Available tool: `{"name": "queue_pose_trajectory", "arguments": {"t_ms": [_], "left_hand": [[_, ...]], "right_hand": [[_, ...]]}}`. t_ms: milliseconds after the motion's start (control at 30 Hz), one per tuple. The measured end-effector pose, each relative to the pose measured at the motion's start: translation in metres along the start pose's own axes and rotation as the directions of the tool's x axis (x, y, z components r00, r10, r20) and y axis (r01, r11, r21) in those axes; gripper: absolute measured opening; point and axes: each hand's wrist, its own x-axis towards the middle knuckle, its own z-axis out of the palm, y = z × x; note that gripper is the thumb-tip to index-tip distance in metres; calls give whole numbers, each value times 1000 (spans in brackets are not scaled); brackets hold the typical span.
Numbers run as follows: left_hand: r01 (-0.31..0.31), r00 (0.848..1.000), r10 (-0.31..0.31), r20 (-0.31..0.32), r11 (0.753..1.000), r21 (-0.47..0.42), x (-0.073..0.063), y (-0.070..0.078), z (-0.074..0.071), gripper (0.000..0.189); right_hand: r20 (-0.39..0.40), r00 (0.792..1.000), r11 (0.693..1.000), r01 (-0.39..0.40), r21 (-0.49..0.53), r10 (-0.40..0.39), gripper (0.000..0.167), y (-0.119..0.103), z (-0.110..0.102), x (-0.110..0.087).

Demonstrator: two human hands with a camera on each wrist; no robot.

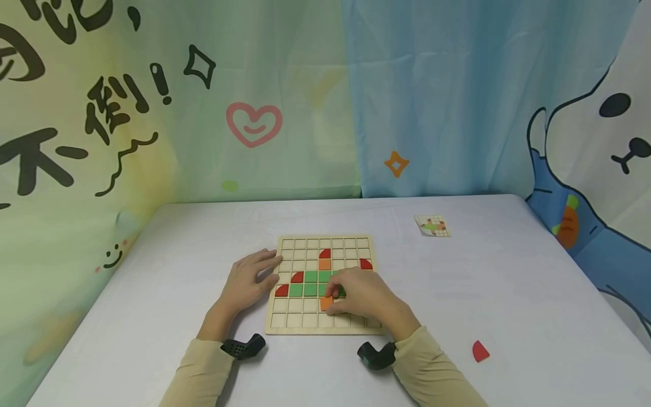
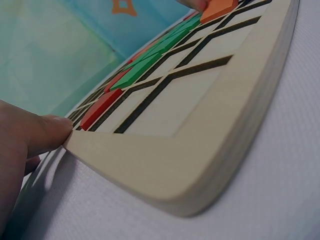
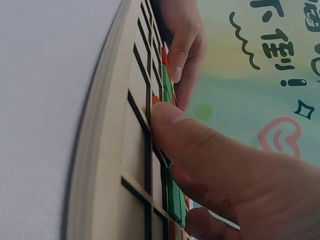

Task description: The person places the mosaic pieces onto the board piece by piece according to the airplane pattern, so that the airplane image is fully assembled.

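Observation:
A wooden grid board (image 1: 295,321) lies on the table. Green square tiles (image 1: 310,290) fill several of its middle cells, with red quarter-round tiles (image 1: 296,277) around them and an orange square tile (image 1: 324,264) above. My right hand (image 1: 363,291) reaches over the board's right half, thumb and forefinger pinching a second orange square tile (image 1: 325,304) in a cell below the green ones. It also shows at the top of the left wrist view as an orange tile (image 2: 219,9). At the board's left edge rests my left hand (image 1: 249,282), fingers extended, thumb touching the rim.
A loose red quarter-round tile (image 1: 480,351) lies on the white table (image 1: 508,282) to the right. Behind the board at the right is a small pattern card (image 1: 432,226). Printed curtains (image 1: 305,85) hang along the back. Both wrists wear black devices (image 1: 376,356).

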Motion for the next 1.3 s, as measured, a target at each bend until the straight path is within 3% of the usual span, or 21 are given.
{"name": "queue_pose_trajectory", "arguments": {"t_ms": [1300], "left_hand": [[6, 1000, -6, -5, 1000, 4, 0, 1, 0, 47]], "right_hand": [[-1, 1000, 999, 4, 36, -4, 19, 3, 2, -1]]}}
